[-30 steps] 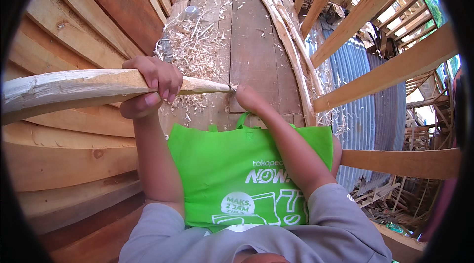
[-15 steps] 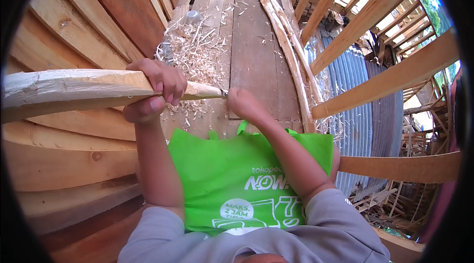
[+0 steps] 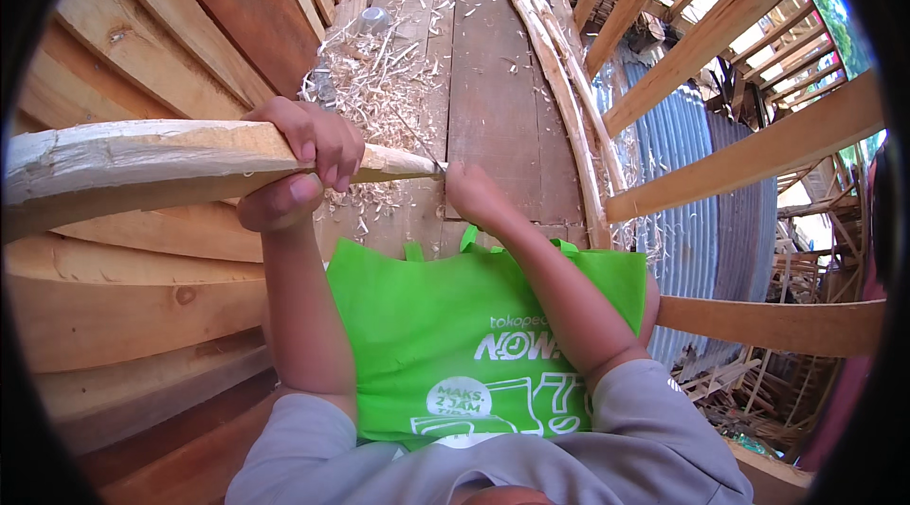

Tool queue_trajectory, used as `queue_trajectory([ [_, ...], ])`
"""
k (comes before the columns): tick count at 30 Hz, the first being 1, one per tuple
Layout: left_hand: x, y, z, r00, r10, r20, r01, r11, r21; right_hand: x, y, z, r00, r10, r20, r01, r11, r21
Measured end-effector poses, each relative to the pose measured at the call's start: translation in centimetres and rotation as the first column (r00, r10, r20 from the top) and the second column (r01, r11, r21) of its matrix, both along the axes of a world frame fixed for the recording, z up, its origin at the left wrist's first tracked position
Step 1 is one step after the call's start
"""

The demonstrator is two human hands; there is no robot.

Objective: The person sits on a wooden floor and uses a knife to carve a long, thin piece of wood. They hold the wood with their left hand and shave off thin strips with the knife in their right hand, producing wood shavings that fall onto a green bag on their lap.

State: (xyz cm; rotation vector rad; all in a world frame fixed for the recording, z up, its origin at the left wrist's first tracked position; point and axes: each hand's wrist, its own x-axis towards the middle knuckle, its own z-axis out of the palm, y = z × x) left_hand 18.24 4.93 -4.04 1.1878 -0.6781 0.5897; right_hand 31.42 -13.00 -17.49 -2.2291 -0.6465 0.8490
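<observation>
My left hand is wrapped round a pale, peeled wooden pole that runs in from the left edge and narrows to a tip near the middle. At that tip my right hand is closed in a fist. A thin dark knife blade juts up and left from the fist, its lower end against the pole's tip. The knife's handle is hidden in my fingers. Over my lap lies a green bag with white print, below both hands.
Wood shavings are heaped on the plank floor, with a small clear cup behind them. Two long peeled sticks lie to the right. Plank wall stands at left, wooden railing at right, corrugated metal sheets beyond.
The knife blade now stands out up and left from my right fist, where before it was barely visible. My left hand keeps its hold on the pole. The view has shifted slightly.
</observation>
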Motion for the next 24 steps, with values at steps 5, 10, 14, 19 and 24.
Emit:
queue_trajectory([
  [5, -0.2, 0.1, 0.2, 1.000, 0.022, 0.009, -0.022, 1.000, -0.012, 1.5, -0.6, -2.9, 0.987, -0.068, -0.147, 0.047, 0.989, -0.141],
  [10, 0.2, -0.1, -0.1, 1.000, 0.013, 0.004, -0.013, 1.000, -0.024, 0.4, -0.3, 0.0, 0.965, -0.109, -0.239, 0.093, 0.993, -0.078],
  [14, -0.4, 0.1, -0.2, 0.999, 0.040, -0.011, -0.041, 0.999, -0.017, -0.8, 1.1, 3.4, 0.985, 0.061, -0.159, -0.071, 0.996, -0.057],
  [19, 0.2, -0.1, 0.0, 1.000, -0.004, -0.002, 0.004, 1.000, -0.009, 2.0, -0.9, -5.2, 0.995, -0.096, -0.018, 0.094, 0.990, -0.103],
  [24, 0.0, -0.1, 0.0, 1.000, 0.016, -0.015, -0.016, 1.000, -0.005, 1.3, -0.5, -1.9, 0.930, -0.188, -0.315, 0.128, 0.971, -0.201],
])
